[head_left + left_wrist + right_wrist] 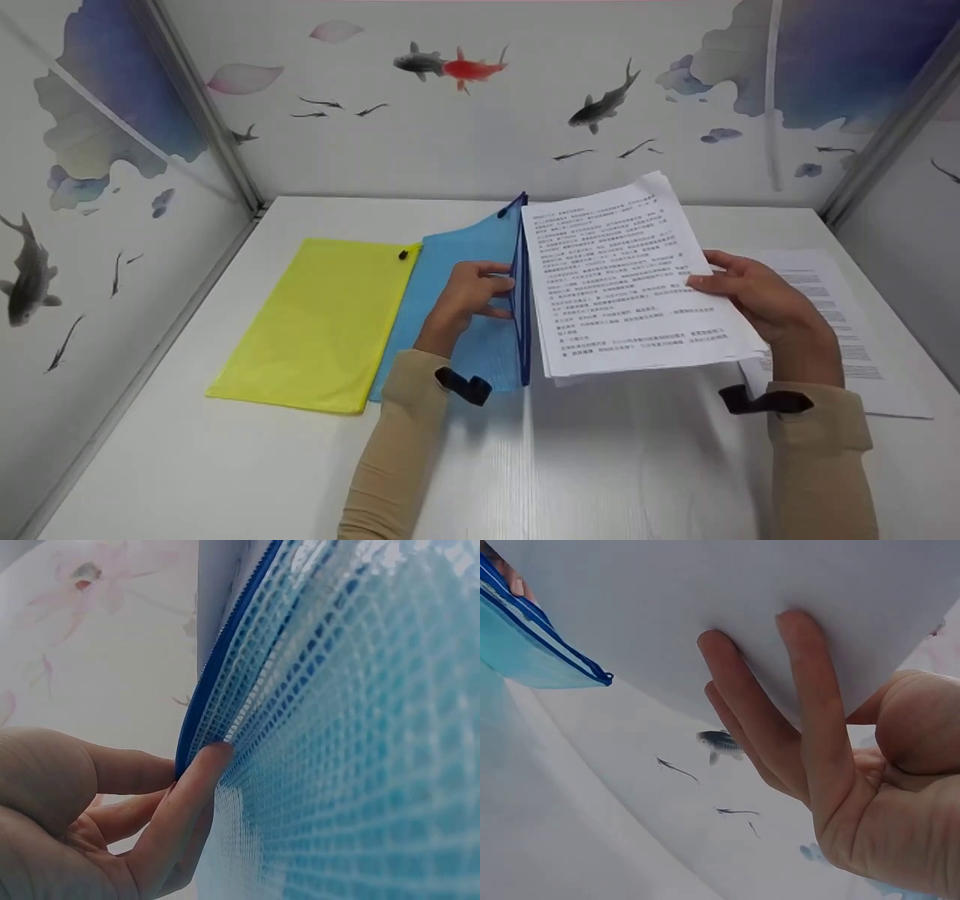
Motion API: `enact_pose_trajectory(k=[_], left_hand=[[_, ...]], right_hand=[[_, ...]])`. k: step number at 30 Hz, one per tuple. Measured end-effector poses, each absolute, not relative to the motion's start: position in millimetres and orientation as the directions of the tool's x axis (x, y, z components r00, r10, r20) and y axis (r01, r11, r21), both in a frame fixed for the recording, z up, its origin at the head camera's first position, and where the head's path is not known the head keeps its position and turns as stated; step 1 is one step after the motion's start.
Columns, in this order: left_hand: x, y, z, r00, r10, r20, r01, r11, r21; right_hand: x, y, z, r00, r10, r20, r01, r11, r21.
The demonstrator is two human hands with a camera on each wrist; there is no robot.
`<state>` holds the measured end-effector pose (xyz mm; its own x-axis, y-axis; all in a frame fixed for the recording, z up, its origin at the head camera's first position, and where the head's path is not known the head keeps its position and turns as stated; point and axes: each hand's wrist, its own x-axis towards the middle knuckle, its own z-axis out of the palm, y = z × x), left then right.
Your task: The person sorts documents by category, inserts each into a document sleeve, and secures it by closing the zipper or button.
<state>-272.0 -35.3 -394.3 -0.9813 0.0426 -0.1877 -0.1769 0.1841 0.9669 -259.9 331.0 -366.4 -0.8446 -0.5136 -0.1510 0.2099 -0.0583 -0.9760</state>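
A blue mesh zipper pouch (450,337) has its dark blue zipper edge lifted off the table. My left hand (474,291) pinches that edge; in the left wrist view the thumb and fingers lie on either side of the zipper (196,701). A stack of printed paper sheets (622,277) is held up by my right hand (765,300), thumb on the printed face and fingers spread under the back. The stack's left edge is right beside the pouch's zipper edge. From below, the right wrist view shows the sheets' blank underside (645,622) above the fingers.
A yellow zipper pouch (315,330) lies flat on the left of the white table (585,465), its edge against the blue pouch. More printed sheets (862,352) lie at the right, partly behind my right hand. Panels with painted fish (487,142) enclose the table.
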Motion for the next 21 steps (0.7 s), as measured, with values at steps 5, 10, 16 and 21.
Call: enact_pose_trajectory(k=[5,10,16,21], left_hand=[[-272.4,-35.5,-392.7,-0.98,0.03,-0.197,-0.187,0.197,0.962],[-271.2,-35.8,-392.5,-0.98,0.034,-0.197,-0.186,0.207,0.961],[-270.8,-35.3,-394.6,-0.975,0.044,-0.216,-0.201,0.228,0.953],[-271.8,-33.9,-395.5,-0.975,0.057,-0.213,-0.195,0.226,0.954]], right_hand=[[-261.5,331.4,-367.5,-0.83,-0.537,-0.152,0.215,-0.057,-0.975],[-261.2,331.5,-368.8,-0.826,-0.541,-0.158,0.217,-0.048,-0.975],[-260.3,328.7,-369.3,-0.831,-0.526,-0.182,0.224,-0.017,-0.974],[-260.6,323.7,-367.2,-0.844,-0.495,-0.205,0.23,0.011,-0.973]])
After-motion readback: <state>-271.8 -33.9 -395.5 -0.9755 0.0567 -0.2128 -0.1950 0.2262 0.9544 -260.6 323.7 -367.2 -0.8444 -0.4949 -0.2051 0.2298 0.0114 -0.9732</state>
